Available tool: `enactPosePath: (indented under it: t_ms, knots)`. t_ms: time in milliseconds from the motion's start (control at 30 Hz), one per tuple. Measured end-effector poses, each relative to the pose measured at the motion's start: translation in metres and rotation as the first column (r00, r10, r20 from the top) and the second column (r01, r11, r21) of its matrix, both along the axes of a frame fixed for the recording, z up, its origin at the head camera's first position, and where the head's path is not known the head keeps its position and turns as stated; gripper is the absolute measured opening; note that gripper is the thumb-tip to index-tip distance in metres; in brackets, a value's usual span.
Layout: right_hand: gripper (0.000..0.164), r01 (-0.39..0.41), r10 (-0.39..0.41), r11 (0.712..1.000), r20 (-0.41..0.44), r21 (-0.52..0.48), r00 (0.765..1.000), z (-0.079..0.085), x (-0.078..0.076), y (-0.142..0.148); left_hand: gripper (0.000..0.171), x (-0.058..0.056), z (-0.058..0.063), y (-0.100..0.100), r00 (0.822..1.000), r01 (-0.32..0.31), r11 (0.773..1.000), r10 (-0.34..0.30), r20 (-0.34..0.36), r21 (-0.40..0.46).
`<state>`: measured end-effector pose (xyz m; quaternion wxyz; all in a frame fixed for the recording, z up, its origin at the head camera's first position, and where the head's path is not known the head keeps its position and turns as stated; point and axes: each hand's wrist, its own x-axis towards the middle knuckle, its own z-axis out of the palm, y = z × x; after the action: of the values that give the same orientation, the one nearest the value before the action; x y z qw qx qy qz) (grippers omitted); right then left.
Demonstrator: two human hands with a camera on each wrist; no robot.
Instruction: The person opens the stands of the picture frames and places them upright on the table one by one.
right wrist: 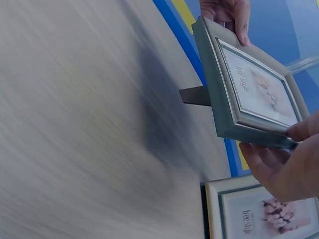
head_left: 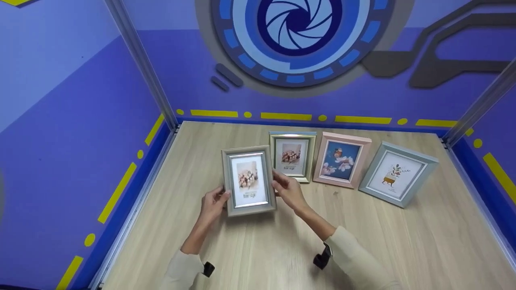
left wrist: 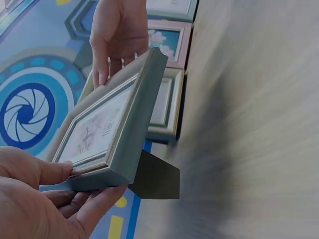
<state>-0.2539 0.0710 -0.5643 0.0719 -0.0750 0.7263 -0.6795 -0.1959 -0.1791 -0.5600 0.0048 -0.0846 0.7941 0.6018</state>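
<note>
Both hands hold a grey-beige picture frame [head_left: 248,211] with a flower print behind its glass. My left hand [head_left: 213,204] grips its left edge, thumb on the front and fingers behind. On the opposite edge, my right hand [head_left: 289,192] pinches it the same way. In the left wrist view the frame [left wrist: 132,134] is lifted above the table, and its dark stand leg [left wrist: 157,174] sticks out at the back. A gold-rimmed picture frame [head_left: 312,161] stands just behind the right hand, partly covered by the held one.
To the right stand a pink picture frame [head_left: 363,161] with a blossom print and a grey-green picture frame [head_left: 417,189], turned at an angle. The wooden table [head_left: 342,225] ends at a blue back wall [head_left: 181,72]. Metal posts [head_left: 141,52] rise at its far corners.
</note>
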Motion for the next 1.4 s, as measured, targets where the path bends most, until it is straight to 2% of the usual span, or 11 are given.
enactPosePath:
  t_ms: [100, 233, 367, 500, 633, 867, 967, 1100, 1400]
  knots:
    - [0.047, -0.022, 0.024, 0.999, -0.061, 0.033, 0.998, 0.007, -0.005, -0.007, 0.034, -0.011, -0.002, -0.009, 1.0, 0.0, 1.0, 0.0, -0.005, -0.008]
    - [0.047, -0.034, 0.041, 0.996, -0.084, 0.08, 0.996, 0.012, -0.013, -0.015, 0.033, -0.025, -0.005, -0.018, 0.999, 0.014, 0.999, -0.015, -0.032, -0.029]
    - [0.049, -0.022, 0.039, 0.99, -0.122, 0.138, 0.992, 0.012, -0.022, -0.024, 0.038, -0.038, -0.005, -0.023, 0.999, 0.002, 0.996, -0.006, -0.047, -0.088]
    - [0.058, -0.025, 0.051, 0.983, -0.143, 0.181, 0.988, 0.013, -0.03, -0.031, 0.025, -0.053, -0.005, -0.022, 0.997, -0.031, 0.99, 0.021, -0.08, -0.139]
    - [0.072, -0.042, 0.061, 0.982, -0.102, 0.182, 0.993, 0.01, -0.039, -0.036, 0.014, -0.069, -0.008, -0.019, 0.988, -0.057, 0.987, 0.034, -0.152, -0.151]
    - [0.086, -0.059, 0.08, 0.982, -0.112, 0.18, 0.99, -0.003, -0.045, -0.04, 0.029, -0.089, -0.025, -0.017, 0.98, -0.098, 0.986, 0.072, -0.185, -0.137]
    - [0.088, -0.067, 0.089, 0.981, -0.113, 0.183, 0.99, -0.009, -0.044, -0.039, 0.033, -0.094, -0.031, -0.017, 0.976, -0.095, 0.986, 0.065, -0.206, -0.14]
    - [0.088, -0.101, 0.12, 0.976, -0.089, 0.195, 0.989, -0.015, -0.043, -0.037, 0.036, -0.095, -0.036, -0.018, 0.972, -0.098, 0.986, 0.066, -0.226, -0.132]
    - [0.085, -0.151, 0.171, 0.962, -0.07, 0.229, 0.983, -0.019, -0.043, -0.034, 0.035, -0.089, -0.039, -0.017, 0.98, -0.107, 0.986, 0.083, -0.18, -0.125]
